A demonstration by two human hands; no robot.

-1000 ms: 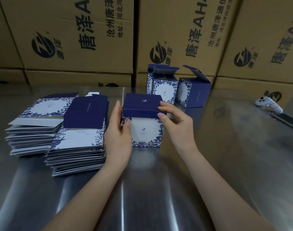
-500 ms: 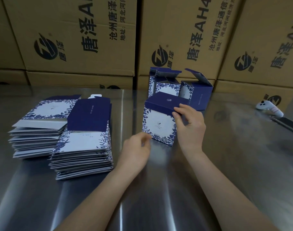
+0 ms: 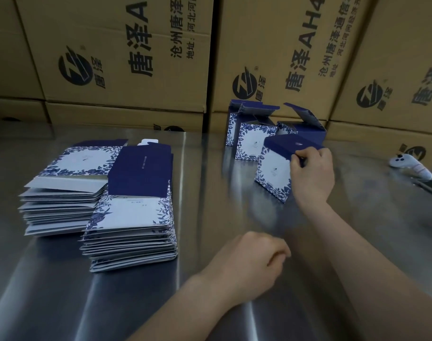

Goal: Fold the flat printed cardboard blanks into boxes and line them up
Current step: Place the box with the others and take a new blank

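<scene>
Your right hand pinches the folded box at its dark lid edge — box tilted, just before the open boxes | your left hand loosely curled, holding nothing | flat blanks stacked left on the table.

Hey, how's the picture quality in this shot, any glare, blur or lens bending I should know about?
Head view: bright glare streaks run along the steel table. Head view: the left hand smears with motion blur at the fingers, while the right hand pinching the folded box looks sharper. Head view: the wide lens makes the brown cartons lean at the frame edges.
</scene>
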